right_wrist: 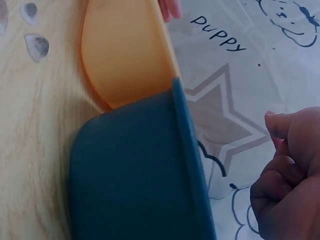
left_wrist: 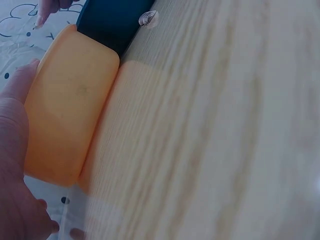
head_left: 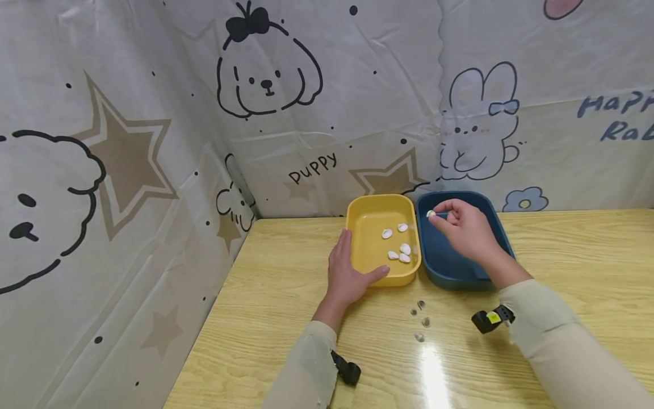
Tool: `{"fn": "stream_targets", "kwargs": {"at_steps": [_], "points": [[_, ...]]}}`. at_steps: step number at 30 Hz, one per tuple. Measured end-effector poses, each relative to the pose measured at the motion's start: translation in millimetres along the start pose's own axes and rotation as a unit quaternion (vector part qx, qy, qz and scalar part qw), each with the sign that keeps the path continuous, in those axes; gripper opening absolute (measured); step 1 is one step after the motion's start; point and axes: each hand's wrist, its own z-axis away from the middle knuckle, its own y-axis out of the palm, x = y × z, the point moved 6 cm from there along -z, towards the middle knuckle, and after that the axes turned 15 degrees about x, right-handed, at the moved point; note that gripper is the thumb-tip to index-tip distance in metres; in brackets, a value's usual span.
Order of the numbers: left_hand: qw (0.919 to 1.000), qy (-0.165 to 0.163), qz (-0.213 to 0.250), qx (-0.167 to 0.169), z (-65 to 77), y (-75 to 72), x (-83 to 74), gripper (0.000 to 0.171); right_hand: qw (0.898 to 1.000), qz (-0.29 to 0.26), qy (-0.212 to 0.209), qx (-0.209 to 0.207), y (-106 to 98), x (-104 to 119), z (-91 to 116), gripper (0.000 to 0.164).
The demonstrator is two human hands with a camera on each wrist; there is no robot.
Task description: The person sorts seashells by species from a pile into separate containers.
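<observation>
Shell [head_left: 431,214] being pinched above blue bin [head_left: 438,255]

Head view: right hand [head_left: 467,236] is gripping the small pale shell between thumb and fingertip, over the left edge of the blue bin. Yellow bin [head_left: 367,224] is standing alongside, both bins sitting at the far edge of the table [head_left: 250,318], with a printed curtain [head_left: 368,94] hanging behind. Left hand [head_left: 349,272] is resting open on the yellow bin, fingers lying along its left edge, thumb reaching over the near edge. Five white shells [head_left: 405,249] are lying inside, toward its right edge, three of them clustering by the near right corner. Four greyish shells [head_left: 426,322] are lying on the table, just off the bins' near edges.

Left wrist view: left thumb is lying straight at the yellow bin's rim; one greyish shell is showing beside the blue bin.

Right wrist view: right hand is curling its fingers beyond the blue bin's rim, the pinched shell hiding from sight. Two greyish shells are showing on the table.
</observation>
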Motion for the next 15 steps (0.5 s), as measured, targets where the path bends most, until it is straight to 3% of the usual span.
{"fn": "stream_targets", "kwargs": {"at_steps": [15], "points": [[1.0,-0.002,0.003,0.001,0.7,-0.7,-0.7,0.121,0.997,-0.003,0.066,-0.027,6.2,-33.3,-18.7,0.04]]}}
